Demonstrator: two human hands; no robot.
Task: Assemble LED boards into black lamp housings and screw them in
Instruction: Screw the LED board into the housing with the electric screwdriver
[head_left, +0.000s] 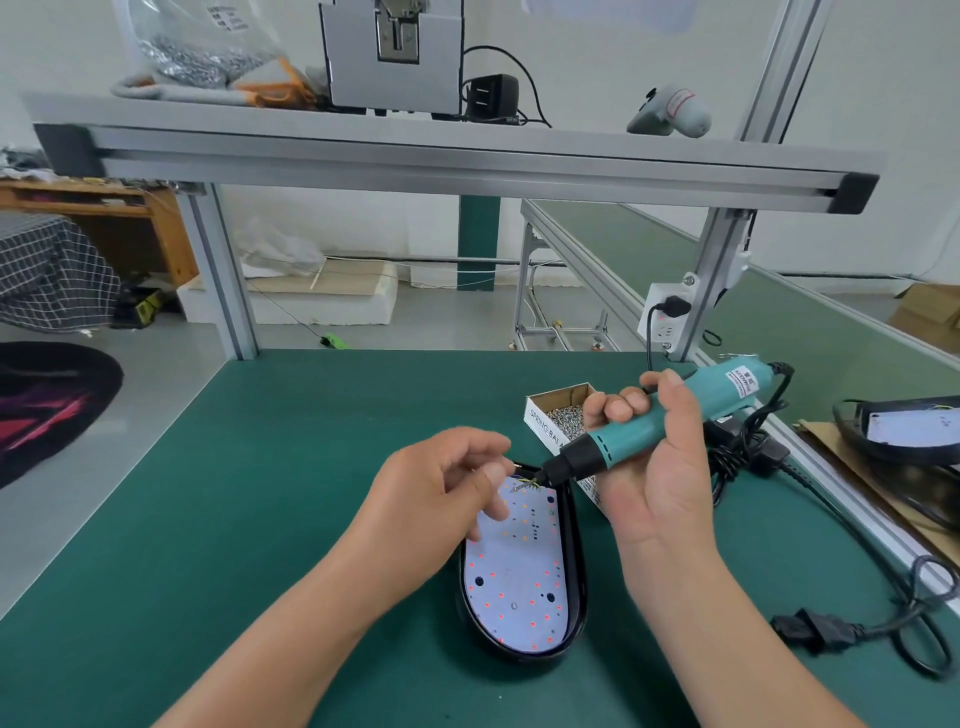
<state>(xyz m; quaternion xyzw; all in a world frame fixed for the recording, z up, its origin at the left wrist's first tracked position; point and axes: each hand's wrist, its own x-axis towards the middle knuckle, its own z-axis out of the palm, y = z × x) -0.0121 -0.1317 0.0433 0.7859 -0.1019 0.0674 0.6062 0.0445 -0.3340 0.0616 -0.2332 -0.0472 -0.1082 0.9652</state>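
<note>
We are gripping the screwdriver (631, 441) in our right hand (660, 483), its tip at the board (519, 571) in the housing (579, 571). Our left hand (447, 488) is curling over the board, and we cannot tell whether it is holding anything.

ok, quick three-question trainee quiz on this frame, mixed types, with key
1. Which hand grips the screwdriver?
2. True or false: the LED board already lies inside the black housing.
3. The box of screws sits: A) on the upper shelf; B) on the green mat beyond the housing; C) inside the housing.
Key: 1 right hand; 2 true; 3 B.
</note>
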